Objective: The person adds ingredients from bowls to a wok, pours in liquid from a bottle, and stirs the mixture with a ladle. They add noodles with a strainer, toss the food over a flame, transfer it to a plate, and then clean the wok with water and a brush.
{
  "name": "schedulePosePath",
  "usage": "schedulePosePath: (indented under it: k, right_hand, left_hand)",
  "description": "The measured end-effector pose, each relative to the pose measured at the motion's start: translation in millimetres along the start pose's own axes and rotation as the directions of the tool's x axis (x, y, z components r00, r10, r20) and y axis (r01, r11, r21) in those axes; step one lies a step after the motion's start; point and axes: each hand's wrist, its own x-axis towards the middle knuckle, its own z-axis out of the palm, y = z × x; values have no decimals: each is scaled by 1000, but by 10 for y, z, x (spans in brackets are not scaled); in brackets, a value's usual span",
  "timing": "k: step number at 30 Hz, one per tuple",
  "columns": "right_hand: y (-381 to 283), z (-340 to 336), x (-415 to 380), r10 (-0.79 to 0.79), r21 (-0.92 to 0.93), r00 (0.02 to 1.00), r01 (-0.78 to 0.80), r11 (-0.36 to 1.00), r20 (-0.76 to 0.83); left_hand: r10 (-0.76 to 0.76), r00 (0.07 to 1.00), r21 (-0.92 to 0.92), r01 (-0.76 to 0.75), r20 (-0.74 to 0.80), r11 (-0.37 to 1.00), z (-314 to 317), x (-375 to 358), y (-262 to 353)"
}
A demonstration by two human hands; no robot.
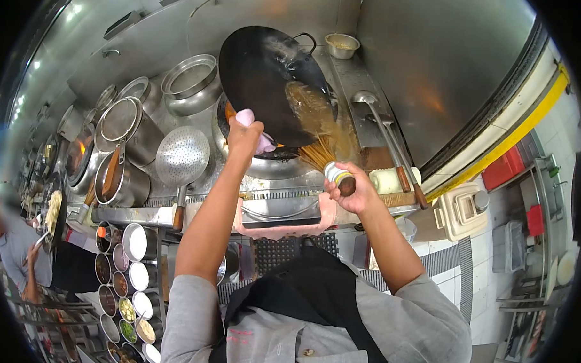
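Observation:
A large black wok (255, 84) is tipped steeply to the right over the burner, where orange flame shows under its edge. My left hand (243, 140) is closed round a pink cloth (265, 145) at the wok's near rim. Brownish water (311, 107) runs out over the wok's right side onto the stove top. In my right hand (362, 193) is a bamboo wok brush (317, 153), gripped by its wrapped handle, its bristles at the wok's lower right edge in the stream.
A perforated skimmer (183, 157) and several metal pots stand left. A ladle (382, 124) with a long handle lies right, near a small metal bowl (342, 46). A pink cloth (282, 230) hangs on the front rail. Another person (22, 252) cooks far left, beside ingredient tubs (138, 241).

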Motion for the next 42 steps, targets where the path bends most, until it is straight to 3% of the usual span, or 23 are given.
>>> schedulePosePath:
  k: [6,11,14,20,24,25,26,27,29,30,31,33,35,37,39,41,42]
  right_hand:
    - [13,-101,31,46,107,994,-57,993,97]
    - [138,-263,31,-33,105,999,29,994,31]
    - [198,-355,33,28,153,999,-35,988,44]
    - [217,-401,40,47,122,997,-55,991,62]
    - [11,-558,-87,-84,-171,995,73,983,-56]
    - [-63,-746,-26,-143,-222,989,135,966,-21]
    - [-132,-812,-61,-215,-298,976,197,934,-28]
    - [-188,-856,-57,-287,-372,958,257,892,-27]
    - [-219,-787,-65,-460,-703,883,270,658,-91]
    - [-195,-792,3,-530,-855,840,187,484,-117]
    - [-208,-927,139,-587,-981,809,89,173,-30]
    - [-171,-949,294,-597,-987,795,-159,-32,-109]
    - [-145,-1130,502,-562,-960,818,-241,-142,-122]
    - [-190,-1687,806,-586,-873,790,-146,-464,180]
    - [-225,-1440,603,-517,-644,620,-26,-765,590]
    - [-302,-991,482,-595,-812,671,19,-583,443]
    - [-408,-1048,572,-548,-777,669,71,-625,502]
  left_hand:
    - [176,984,225,-165,-29,960,118,-290,151]
    - [253,966,168,-258,49,951,193,-950,251]
    - [373,927,232,-372,40,899,211,-1152,-10]
    - [307,952,151,-303,-3,941,87,-1170,-171]
    - [160,986,92,-156,-45,983,-132,-765,-335]
    - [119,991,77,-114,-63,990,-191,-656,-381]
    - [199,972,53,-194,-126,980,-217,-546,-491]
    - [52,998,-48,-54,-46,997,-278,-465,-609]
    - [-212,965,-215,242,154,946,-399,-428,-541]
    - [-200,952,-280,263,234,923,-402,-367,-710]
    - [-241,930,-337,328,276,882,-406,-337,-791]
    - [-306,882,-447,450,358,773,-360,-331,-898]
    - [-298,899,-453,421,320,786,-243,-262,-965]
    - [-283,930,-466,363,235,807,-54,-89,-1251]
    - [-348,911,-419,412,223,809,-5,-29,-1190]
    - [-467,857,-432,515,220,741,82,84,-1248]
    - [-398,896,-510,441,198,738,183,131,-1356]
